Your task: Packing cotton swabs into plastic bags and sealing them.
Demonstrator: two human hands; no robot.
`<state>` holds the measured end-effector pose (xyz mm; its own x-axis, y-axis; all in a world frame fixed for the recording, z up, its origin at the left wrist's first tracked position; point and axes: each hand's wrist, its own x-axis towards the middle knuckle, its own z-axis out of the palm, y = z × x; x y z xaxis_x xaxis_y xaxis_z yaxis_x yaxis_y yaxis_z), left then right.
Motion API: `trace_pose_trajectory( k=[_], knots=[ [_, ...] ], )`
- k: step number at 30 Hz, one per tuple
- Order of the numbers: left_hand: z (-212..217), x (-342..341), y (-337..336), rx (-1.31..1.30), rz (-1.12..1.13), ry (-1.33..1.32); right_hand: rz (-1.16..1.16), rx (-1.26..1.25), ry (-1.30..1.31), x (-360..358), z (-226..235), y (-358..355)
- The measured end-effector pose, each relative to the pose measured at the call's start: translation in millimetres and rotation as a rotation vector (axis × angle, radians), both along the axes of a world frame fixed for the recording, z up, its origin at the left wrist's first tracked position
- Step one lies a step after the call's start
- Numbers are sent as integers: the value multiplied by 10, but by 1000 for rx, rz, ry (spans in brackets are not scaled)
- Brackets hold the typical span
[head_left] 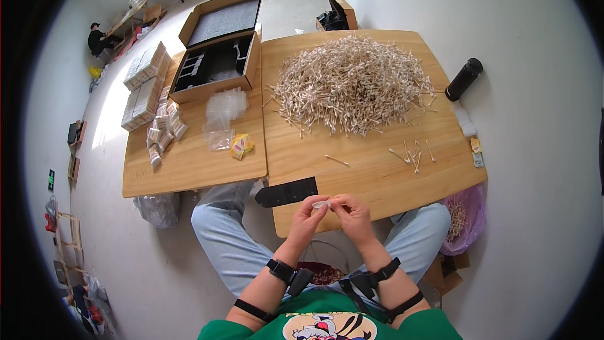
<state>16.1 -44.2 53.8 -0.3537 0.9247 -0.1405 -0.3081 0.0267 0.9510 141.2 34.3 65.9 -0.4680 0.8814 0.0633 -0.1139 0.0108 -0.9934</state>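
Note:
Both my hands meet above the table's near edge, fingers pinched round a small whitish, thin piece (321, 204), too small to name. My left hand (306, 215) grips it from one side and my right hand (350, 214) from the other. Just left of my hands a black flat strip (287, 192) with one rounded end lies at the table edge. Beyond them a few loose cotton swabs (412, 154) lie on the wood, and one single swab (336, 160) lies nearer. A large heap of cotton swabs (355, 82) covers the far part of the table.
On the left table (189, 176) are clear plastic bags (221, 113), yellow packets (241, 145), packed swab bundles (165, 129), stacked packs (145, 85) and an open cardboard box (217, 66). A black bottle (464, 79) stands at the right edge. A purple bag (469, 220) of swabs hangs below.

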Motion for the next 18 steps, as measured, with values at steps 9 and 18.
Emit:
trace_pose_trajectory(
  k=[9,18],
  knots=[
    [-225,17,-9,-3,79,12,-69,137,-204,-52,-99,-52],
    [-113,-44,109,-150,112,-207,-122,88,-275,-92,-157,37]
  ],
)
